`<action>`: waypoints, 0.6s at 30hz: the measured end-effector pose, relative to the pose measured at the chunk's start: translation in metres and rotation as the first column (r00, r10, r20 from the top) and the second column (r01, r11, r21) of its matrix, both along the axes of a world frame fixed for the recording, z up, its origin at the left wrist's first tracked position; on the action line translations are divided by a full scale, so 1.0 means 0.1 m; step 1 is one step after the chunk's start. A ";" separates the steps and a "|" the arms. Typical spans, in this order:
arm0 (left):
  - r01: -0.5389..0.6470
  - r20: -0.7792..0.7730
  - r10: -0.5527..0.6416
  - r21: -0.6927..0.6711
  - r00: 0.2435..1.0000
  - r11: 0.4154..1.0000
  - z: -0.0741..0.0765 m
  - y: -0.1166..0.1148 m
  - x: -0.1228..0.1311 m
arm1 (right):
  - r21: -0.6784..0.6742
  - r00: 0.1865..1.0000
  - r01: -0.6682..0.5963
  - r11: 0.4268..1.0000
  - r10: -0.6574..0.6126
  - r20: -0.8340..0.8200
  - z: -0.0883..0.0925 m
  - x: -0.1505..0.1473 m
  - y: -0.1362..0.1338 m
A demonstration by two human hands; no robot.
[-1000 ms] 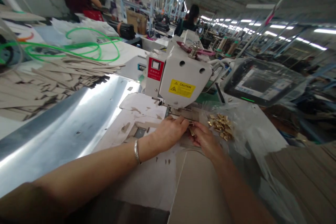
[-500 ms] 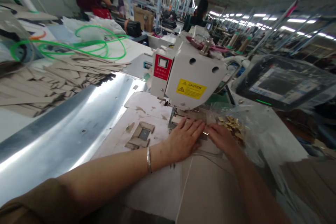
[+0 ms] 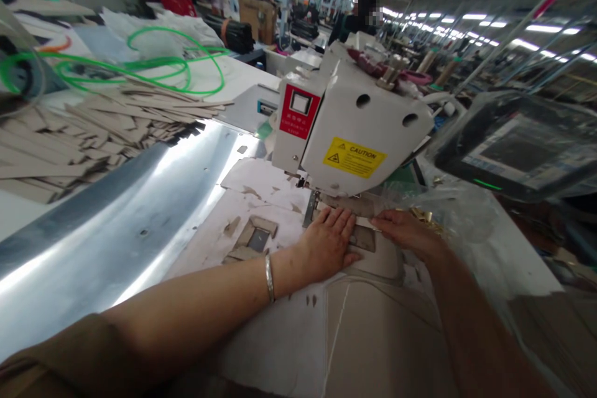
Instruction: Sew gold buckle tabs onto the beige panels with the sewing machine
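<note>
My left hand point(image 3: 326, 245) lies flat, fingers stretched and thumb out, on a beige panel point(image 3: 389, 261) beneath the head of a white sewing machine point(image 3: 368, 118). A rectangular opening point(image 3: 364, 238) in the panel shows just right of that hand. My right hand point(image 3: 405, 230) is closed in a pinch at the far right of the opening; a thin pale edge runs to its fingertips, but what they hold is too small to make out. Behind the fingers, a metal clamp plate point(image 3: 310, 208) sits under the machine head.
Gold metal pieces point(image 3: 426, 219) lie in clear plastic right of my right hand. A control screen point(image 3: 517, 146) stands at the right. Beige strips point(image 3: 107, 137) are heaped at the left beyond a shiny metal plate point(image 3: 140, 224). Green tubing point(image 3: 172, 65) lies behind; other people work farther back.
My right hand has moved right, away from my left hand, uncovering the panel's rectangular opening. My left hand still lies flat on the panel. The camera view has shifted slightly.
</note>
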State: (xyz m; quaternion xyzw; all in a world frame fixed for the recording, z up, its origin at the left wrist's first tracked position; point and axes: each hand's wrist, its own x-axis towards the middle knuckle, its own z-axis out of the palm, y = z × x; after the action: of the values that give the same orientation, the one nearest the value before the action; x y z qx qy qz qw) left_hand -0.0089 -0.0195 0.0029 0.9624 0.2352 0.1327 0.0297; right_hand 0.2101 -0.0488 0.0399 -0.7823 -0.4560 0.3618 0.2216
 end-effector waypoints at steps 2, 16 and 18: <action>-0.035 -0.022 0.034 -0.015 0.999 0.999 0.00 -0.01 0.01 | -0.024 0.999 -0.020 0.999 0.020 -0.025 0.02 0.02 0.05; -0.256 -0.136 0.253 -0.006 0.958 0.967 0.07 -0.13 0.01 | -0.083 1.000 0.013 0.996 -0.012 0.014 0.09 -0.03 0.09; -0.226 -0.133 0.227 0.019 0.965 0.974 0.08 -0.12 0.00 | -0.081 0.999 0.005 0.997 -0.002 0.032 0.09 -0.02 0.10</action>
State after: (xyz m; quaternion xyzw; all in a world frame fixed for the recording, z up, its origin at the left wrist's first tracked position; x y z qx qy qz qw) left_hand -0.0089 -0.0315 0.0112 0.9361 0.3447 0.0703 -0.0034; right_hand 0.2079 -0.0391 0.0487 -0.7970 -0.4432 0.3671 0.1833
